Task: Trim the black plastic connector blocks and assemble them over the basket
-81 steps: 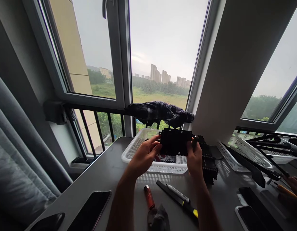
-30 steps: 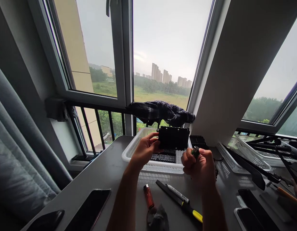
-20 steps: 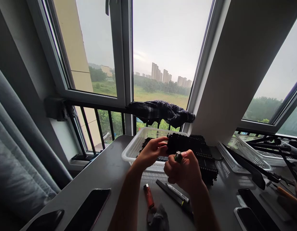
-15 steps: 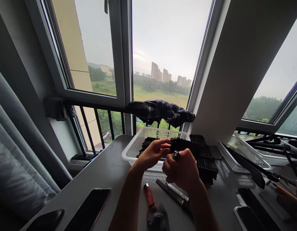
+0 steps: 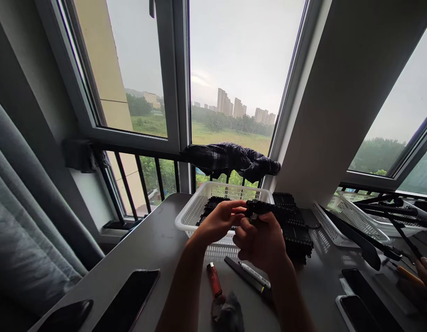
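Both my hands meet over the near side of a white plastic basket [image 5: 187,220] that has black toothed parts in it. My left hand [image 5: 223,220] pinches the left end of a black toothed piece [image 5: 260,207]. Wrapped round a small lighter [image 5: 254,217] with a metal top, my right hand [image 5: 258,240] holds it right under that piece. No flame can be made out. More black toothed strips [image 5: 296,235] lie stacked to the right of my right hand.
A red lighter [image 5: 213,279], a crumpled dark cloth [image 5: 228,313], a white marker [image 5: 255,275] and a black pen-like tool lie nearer me. Phones [image 5: 128,299] rest left and right. Another person's hand [image 5: 425,272] is at the right edge, near baskets [image 5: 351,221].
The lighter in my right hand has tilted and moved up against the black piece. My left hand has barely moved. The other person's hand at the right edge shows more.
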Demonstrator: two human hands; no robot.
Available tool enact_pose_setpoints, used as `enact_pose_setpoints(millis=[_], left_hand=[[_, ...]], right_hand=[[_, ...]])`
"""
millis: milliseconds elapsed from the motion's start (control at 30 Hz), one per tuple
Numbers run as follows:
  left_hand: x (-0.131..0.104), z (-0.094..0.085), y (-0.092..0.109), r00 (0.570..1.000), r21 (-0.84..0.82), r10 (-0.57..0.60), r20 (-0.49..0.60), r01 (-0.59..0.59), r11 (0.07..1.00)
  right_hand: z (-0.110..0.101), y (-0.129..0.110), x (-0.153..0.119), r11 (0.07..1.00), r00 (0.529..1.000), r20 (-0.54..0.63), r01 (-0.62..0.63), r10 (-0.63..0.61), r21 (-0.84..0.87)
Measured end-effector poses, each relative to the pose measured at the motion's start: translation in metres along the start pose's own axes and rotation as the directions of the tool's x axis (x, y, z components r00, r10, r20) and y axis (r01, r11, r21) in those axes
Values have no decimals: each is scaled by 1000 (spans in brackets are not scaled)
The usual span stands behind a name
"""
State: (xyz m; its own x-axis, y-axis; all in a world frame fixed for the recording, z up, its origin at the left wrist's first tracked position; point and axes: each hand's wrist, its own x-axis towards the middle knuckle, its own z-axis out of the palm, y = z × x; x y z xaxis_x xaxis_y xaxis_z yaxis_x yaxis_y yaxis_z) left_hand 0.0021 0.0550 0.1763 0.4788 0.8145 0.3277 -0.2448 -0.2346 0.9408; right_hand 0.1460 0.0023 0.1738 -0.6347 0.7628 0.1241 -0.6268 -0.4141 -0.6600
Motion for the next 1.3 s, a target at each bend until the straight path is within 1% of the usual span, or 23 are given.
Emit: enact_pose_setpoints(millis=[167, 267, 333, 667, 800, 967, 1200, 1300], left_hand=[[0, -1, -1, 1000, 6, 8, 10, -8, 1000], [0, -3, 0, 999, -13, 2, 32, -1, 1000], [-1, -4, 1, 1000, -31, -4, 28, 5, 1000], [-5, -16, 3, 995, -114, -18, -100, 7, 993], [-7, -20, 5, 994, -94, -31, -104, 21, 995], [-8, -22, 6, 993, -101, -26, -119, 14, 995], [-11, -24, 10, 977, -132, -52, -205, 25, 991], [-11, -24, 10, 974, -137, -51, -222, 21, 990]], right_hand=[[-2, 0, 0, 1000, 1000, 8, 1, -1, 21], [-4, -1, -1, 999, 1000, 8, 12, -13, 31], [-5, -3, -2, 999, 1000, 7, 17, -18, 41], [-9, -11, -6, 997, 999, -32, 31, -29, 65], [-11, -14, -8, 996, 998, -48, 43, -39, 76], [-15, -19, -12, 993, 993, -100, 74, -65, 91], [-23, -27, -18, 989, 983, -153, 120, -105, 91], [-24, -29, -20, 985, 974, -186, 148, -130, 85]])
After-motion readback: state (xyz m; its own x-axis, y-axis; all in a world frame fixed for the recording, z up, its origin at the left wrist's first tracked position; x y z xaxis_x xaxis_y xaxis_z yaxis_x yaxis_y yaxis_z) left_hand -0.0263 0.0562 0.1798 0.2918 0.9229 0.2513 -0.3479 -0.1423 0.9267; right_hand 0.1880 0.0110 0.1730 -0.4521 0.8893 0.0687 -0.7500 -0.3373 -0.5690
